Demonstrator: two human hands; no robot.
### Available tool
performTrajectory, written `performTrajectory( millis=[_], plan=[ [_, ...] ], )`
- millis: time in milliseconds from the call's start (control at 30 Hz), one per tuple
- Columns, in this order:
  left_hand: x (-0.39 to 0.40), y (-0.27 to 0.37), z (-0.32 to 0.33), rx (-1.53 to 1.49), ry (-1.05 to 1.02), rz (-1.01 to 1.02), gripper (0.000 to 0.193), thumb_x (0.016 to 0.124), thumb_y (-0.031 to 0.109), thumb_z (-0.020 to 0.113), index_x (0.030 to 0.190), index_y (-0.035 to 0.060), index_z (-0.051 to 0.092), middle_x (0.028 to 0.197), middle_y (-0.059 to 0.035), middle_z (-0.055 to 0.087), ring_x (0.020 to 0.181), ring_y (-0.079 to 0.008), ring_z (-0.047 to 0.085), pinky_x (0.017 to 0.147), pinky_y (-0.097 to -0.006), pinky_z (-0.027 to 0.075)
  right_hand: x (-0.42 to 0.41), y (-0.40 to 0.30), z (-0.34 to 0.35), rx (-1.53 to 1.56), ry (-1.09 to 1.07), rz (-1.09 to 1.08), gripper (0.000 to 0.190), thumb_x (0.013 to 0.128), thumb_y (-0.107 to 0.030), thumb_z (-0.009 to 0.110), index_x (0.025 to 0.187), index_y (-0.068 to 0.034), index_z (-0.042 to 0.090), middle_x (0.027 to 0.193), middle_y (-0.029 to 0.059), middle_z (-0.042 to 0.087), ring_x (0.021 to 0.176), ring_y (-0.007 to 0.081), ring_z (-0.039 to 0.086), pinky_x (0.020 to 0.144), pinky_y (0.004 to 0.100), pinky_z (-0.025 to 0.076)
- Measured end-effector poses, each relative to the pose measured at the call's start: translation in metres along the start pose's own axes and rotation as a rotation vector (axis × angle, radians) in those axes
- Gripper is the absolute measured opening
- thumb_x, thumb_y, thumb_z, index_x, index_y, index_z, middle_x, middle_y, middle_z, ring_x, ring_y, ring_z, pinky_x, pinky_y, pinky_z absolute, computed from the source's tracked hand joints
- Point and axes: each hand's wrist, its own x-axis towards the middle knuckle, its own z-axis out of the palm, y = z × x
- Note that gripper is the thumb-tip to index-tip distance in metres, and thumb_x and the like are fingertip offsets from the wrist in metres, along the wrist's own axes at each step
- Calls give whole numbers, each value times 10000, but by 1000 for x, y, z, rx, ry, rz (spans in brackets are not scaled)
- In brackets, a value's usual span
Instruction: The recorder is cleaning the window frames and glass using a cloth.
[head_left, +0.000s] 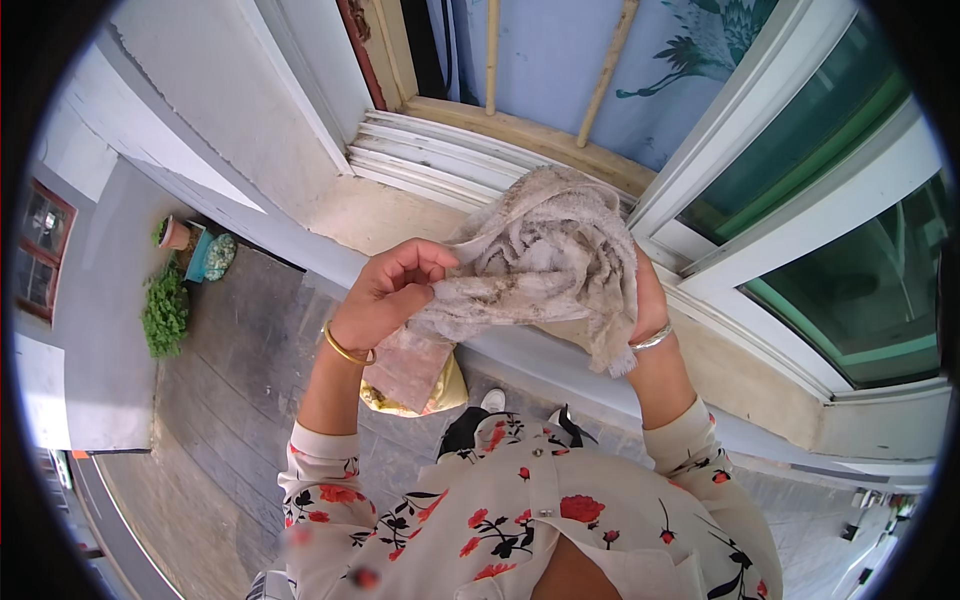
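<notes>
A bunched, dirt-stained white towel (532, 262) is held up between my two hands, over the outer ledge of a window. My left hand (394, 289) pinches its left edge between thumb and fingers. My right hand (651, 296) is around its right side, with the fingers hidden behind the cloth. Behind the towel runs the white sliding-window track (427, 161), with dark dirt in its grooves.
A sliding window panel (802, 142) with green-tinted glass stands at right. Wooden bars (491, 60) and a blue curtain (547, 67) lie behind the track. Below the ledge (390, 217) sits a yellow bag (454, 386) under a reddish slab. Potted plants (166, 307) stand at left.
</notes>
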Motion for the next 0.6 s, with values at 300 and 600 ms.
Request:
performTrajectory(
  millis=[300,600],
  plan=[
    [20,13,30,800,291,430,402,853,203,680,1188,40,528,984,-24,554,833,-128,522,779,-238,415,1,14,39,-282,209,-99,423,929,-295,506,1264,-37,495,1203,123,589,1081,233,578,937,356,480],
    [52,21,-5,-653,-149,48,329,901,170,461,1129,-47,555,1076,-123,634,1016,-205,601,909,-326,456,-8,2,21,-177,-47,-120,361,959,-246,453,1230,-15,513,1170,118,600,1071,244,576,956,372,460]
  ],
)
